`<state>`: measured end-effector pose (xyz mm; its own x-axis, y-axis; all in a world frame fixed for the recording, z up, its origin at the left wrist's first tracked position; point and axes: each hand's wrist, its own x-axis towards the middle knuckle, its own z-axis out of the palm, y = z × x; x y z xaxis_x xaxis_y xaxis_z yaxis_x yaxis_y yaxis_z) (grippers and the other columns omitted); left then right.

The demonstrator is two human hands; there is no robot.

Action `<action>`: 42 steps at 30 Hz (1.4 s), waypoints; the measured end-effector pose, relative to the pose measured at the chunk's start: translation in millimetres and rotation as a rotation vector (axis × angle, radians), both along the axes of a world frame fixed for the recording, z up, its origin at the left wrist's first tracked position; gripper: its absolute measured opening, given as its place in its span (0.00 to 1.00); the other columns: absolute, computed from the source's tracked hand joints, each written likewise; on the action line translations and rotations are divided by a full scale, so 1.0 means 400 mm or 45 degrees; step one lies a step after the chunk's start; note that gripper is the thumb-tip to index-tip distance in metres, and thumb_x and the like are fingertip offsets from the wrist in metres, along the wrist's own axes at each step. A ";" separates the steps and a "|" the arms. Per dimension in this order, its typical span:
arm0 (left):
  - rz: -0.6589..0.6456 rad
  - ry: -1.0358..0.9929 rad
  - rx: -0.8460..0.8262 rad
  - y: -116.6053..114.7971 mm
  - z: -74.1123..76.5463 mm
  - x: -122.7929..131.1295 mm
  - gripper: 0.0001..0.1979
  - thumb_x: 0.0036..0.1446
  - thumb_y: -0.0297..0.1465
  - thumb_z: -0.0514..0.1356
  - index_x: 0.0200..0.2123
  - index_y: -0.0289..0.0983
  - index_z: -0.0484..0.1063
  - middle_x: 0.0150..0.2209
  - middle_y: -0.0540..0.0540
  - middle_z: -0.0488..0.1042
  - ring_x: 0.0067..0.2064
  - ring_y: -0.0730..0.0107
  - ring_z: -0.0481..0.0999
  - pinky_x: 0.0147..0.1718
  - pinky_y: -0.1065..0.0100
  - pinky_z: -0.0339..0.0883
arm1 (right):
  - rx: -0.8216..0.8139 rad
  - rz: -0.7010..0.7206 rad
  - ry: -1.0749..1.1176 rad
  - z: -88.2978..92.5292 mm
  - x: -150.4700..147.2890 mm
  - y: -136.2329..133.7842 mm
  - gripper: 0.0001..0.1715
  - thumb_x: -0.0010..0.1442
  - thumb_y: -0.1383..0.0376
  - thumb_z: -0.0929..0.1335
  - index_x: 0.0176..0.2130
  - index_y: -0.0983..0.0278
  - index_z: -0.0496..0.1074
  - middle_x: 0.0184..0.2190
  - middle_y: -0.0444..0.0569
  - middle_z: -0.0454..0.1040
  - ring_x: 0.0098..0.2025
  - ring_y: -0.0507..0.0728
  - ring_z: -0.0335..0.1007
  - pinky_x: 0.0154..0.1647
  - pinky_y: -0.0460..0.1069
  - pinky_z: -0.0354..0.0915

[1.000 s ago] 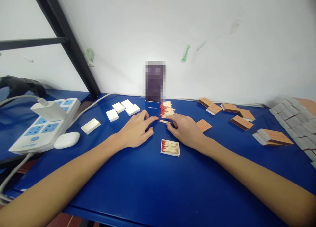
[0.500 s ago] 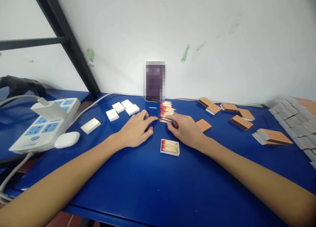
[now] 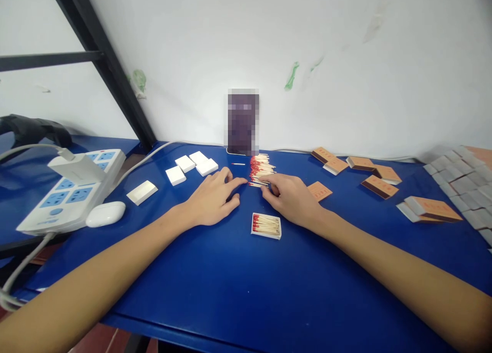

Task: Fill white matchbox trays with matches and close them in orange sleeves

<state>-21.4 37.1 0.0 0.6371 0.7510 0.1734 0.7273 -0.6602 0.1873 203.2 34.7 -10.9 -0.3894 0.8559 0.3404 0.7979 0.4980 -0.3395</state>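
Observation:
A pile of loose red-tipped matches [image 3: 261, 168] lies on the blue table [image 3: 215, 281] in front of a phone propped against the wall. My left hand [image 3: 213, 198] rests flat on the table, fingers stretched toward the red heads of the pile. My right hand [image 3: 289, 198] has its fingertips on the nearest matches at the pile's front edge, fingers bent in a loose pinch. A white open tray full of matches [image 3: 266, 225] sits just below and between both hands. One stray match [image 3: 238, 164] lies left of the pile.
Several empty white trays [image 3: 191, 165] lie at left, another [image 3: 142, 192] nearer. A power strip [image 3: 73, 191] and white earbud case [image 3: 105, 213] sit far left. Orange matchbox sleeves [image 3: 359, 171] and grey stacked boxes [image 3: 467, 186] fill the right. A black metal frame [image 3: 107, 66] slants at left.
My right hand has crept forward onto the front matches of the pile. The left hand has barely moved. The camera has tilted slightly.

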 end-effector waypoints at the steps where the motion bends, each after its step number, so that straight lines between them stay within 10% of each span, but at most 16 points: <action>1: 0.004 0.003 -0.003 0.000 0.000 0.000 0.23 0.65 0.36 0.47 0.61 0.39 0.63 0.45 0.42 0.62 0.42 0.61 0.66 0.45 0.55 0.63 | 0.007 -0.003 0.000 -0.001 0.000 0.000 0.17 0.62 0.65 0.62 0.45 0.66 0.76 0.28 0.48 0.72 0.29 0.54 0.64 0.34 0.49 0.59; 42: 0.005 0.010 0.003 0.001 -0.001 -0.001 0.24 0.65 0.36 0.47 0.62 0.39 0.62 0.44 0.42 0.62 0.42 0.61 0.66 0.45 0.56 0.63 | -0.098 -0.072 -0.035 0.001 -0.010 0.020 0.07 0.65 0.64 0.61 0.37 0.61 0.67 0.32 0.45 0.74 0.28 0.52 0.64 0.28 0.47 0.51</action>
<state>-21.7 37.6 -0.4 0.6353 0.7532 0.1704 0.7314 -0.6577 0.1802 199.3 42.6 -10.4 -0.3477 0.9001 0.2626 0.8336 0.4250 -0.3530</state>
